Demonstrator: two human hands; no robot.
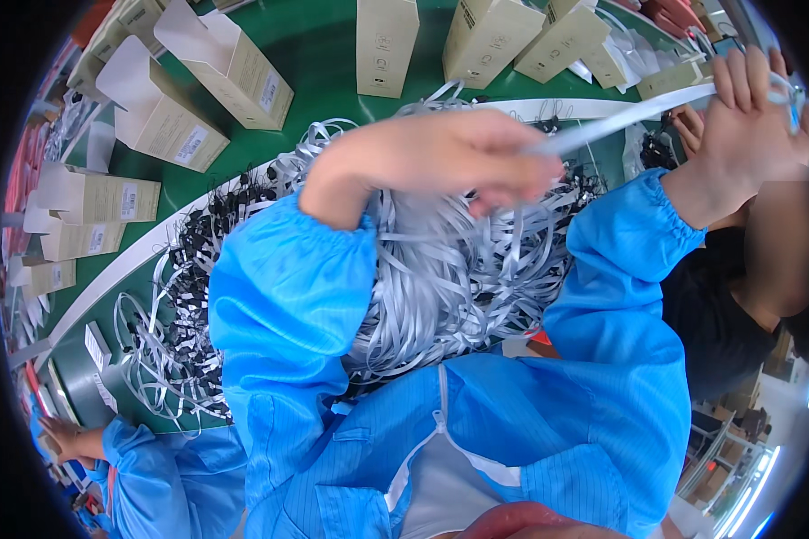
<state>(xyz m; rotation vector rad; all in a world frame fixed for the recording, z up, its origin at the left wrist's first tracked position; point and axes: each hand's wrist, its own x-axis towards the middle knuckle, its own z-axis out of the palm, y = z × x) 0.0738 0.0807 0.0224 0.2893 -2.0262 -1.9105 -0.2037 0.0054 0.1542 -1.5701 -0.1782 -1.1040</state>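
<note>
I see one grey strap (pixel 634 115) stretched taut between both hands, its long axis rising toward the desk's far right edge. My left hand (pixel 449 157) pinches its near end over the strap heap (pixel 458 278); my right hand (pixel 751 117) grips its far end.

Factory packing line. Green worktop (pixel 319 45) carries open cartons (pixel 229 63) and heaped grey straps (pixel 449 278). Workers wear blue smocks (pixel 288 305).

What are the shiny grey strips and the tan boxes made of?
The grey strips look like thin, smooth plastic or woven ribbon: they curl, tangle and catch the light. I cannot tell which. The boxes look like matte cardboard, with flat folded flaps. The right hand and left hand pull one strip straight.
</note>
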